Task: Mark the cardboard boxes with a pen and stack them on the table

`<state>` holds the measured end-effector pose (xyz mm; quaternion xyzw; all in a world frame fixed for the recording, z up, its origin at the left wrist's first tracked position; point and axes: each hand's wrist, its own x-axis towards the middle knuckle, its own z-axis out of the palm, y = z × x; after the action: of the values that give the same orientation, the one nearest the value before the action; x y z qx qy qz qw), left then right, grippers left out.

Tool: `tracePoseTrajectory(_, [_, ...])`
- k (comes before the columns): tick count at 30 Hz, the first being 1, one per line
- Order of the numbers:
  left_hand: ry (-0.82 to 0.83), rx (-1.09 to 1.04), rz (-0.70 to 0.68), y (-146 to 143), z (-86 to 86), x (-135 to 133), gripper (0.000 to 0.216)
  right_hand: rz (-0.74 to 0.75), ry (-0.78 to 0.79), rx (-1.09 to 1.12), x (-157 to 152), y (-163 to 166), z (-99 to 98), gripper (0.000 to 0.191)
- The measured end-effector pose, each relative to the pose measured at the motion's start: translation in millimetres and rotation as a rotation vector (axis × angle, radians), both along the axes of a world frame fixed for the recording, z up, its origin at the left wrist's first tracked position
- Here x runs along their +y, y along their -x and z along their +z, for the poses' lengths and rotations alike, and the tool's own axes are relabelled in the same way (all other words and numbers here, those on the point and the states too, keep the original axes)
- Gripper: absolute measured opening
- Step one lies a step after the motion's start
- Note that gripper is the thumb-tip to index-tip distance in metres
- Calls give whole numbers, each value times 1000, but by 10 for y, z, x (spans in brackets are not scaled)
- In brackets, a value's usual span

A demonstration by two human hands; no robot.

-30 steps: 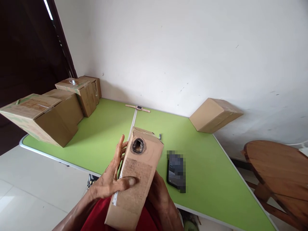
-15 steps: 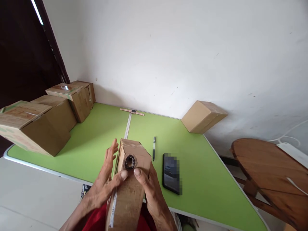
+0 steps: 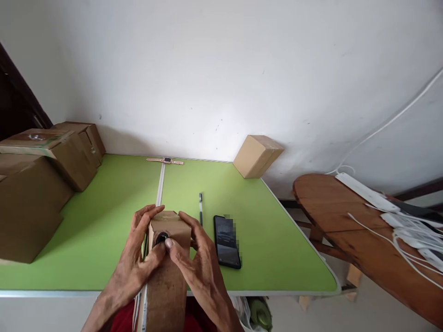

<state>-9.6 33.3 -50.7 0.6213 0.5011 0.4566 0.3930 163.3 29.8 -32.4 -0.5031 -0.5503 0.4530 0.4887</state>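
A long brown cardboard box (image 3: 166, 286) with a round hole near its far end stands tilted over the near edge of the green table (image 3: 284, 249). My left hand (image 3: 133, 260) wraps its left side, thumb by the hole. My right hand (image 3: 199, 265) grips the right side, thumb also at the hole. A black pen (image 3: 200, 208) and a black phone (image 3: 226, 240) lie just right of the box.
Several cardboard boxes (image 3: 38, 175) are stacked at the table's left. Another box (image 3: 258, 155) leans against the wall at the back right. A wristwatch (image 3: 165, 160) lies at the far edge. A round wooden table (image 3: 346, 221) with a power strip (image 3: 367, 192) and white cables stands to the right.
The view has swung to the right. Both hands have closed round the box, which has dropped lower and nearer the table edge; the left hand's fingers, spread before, now curl over it.
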Motion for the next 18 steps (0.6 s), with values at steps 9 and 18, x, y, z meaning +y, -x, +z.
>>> tracePoseTrajectory(9, [8,145,72,-132,110,-19,39,21,-31,-71,55,-70,132,41])
tracePoseTrajectory(18, [94,136,-129,130,-208,-58,94,-28,170,-451,187,-524,-537,56])
